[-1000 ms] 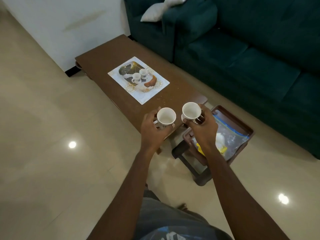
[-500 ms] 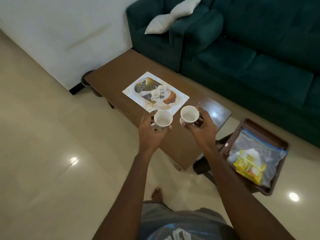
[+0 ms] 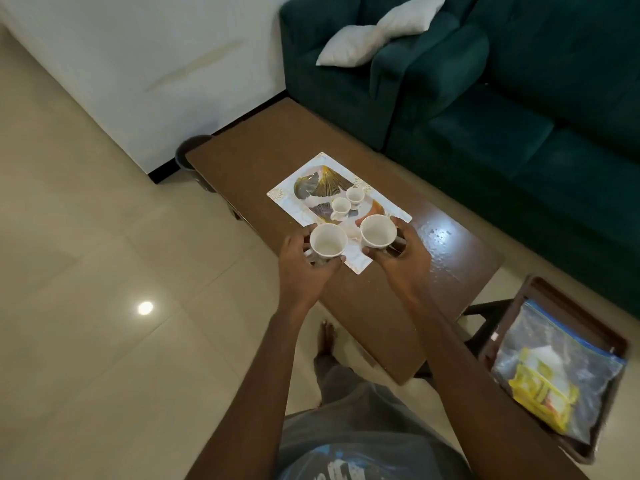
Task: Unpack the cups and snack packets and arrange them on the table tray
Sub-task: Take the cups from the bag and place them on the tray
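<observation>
My left hand grips a white cup and my right hand grips a second white cup. Both cups are upright and empty, held over the near end of the patterned white tray on the brown coffee table. Two smaller white cups stand on the tray beyond my hands. At the lower right a clear zip bag with yellow snack packets lies on a dark brown stool.
A dark green sofa with white cushions runs behind the table. A white wall is at the far left, with a dark bin by the table's far corner. My bare foot is on the beige tiled floor beside the table.
Both hands carried the cups from above the stool leftwards to over the near end of the tray. My view swung left, so the stool and bag now sit at the lower right.
</observation>
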